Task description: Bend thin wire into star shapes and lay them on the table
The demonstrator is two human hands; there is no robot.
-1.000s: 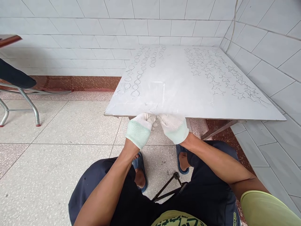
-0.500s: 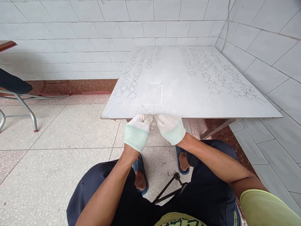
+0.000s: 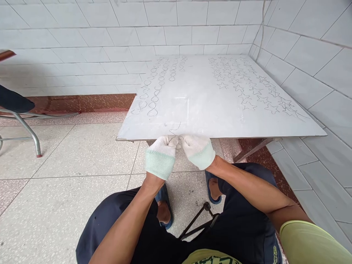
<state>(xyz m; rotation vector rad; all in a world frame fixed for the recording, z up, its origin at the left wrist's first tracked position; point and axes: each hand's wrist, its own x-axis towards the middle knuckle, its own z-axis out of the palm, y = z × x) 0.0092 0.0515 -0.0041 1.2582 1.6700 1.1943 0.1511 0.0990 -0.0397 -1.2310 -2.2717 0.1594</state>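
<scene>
A thin dark wire, bent at an angle, sticks up from between my two gloved hands at the near edge of the white board. My left hand wears a white knit glove with a pale green cuff, its fingers closed on the wire. My right hand, gloved alike, pinches the wire right beside it, fingertips nearly touching the left ones. The bent part of the wire within the fingers is mostly hidden.
Figure-eight wire shapes lie in columns on the board's left side. Many star-shaped wires cover its right side. Tiled walls border the back and right. A metal-legged stool stands at far left, a dark folding stand between my feet.
Both hands stay together at the board's edge with the wire, shifting only slightly. The whole view has moved a little.
</scene>
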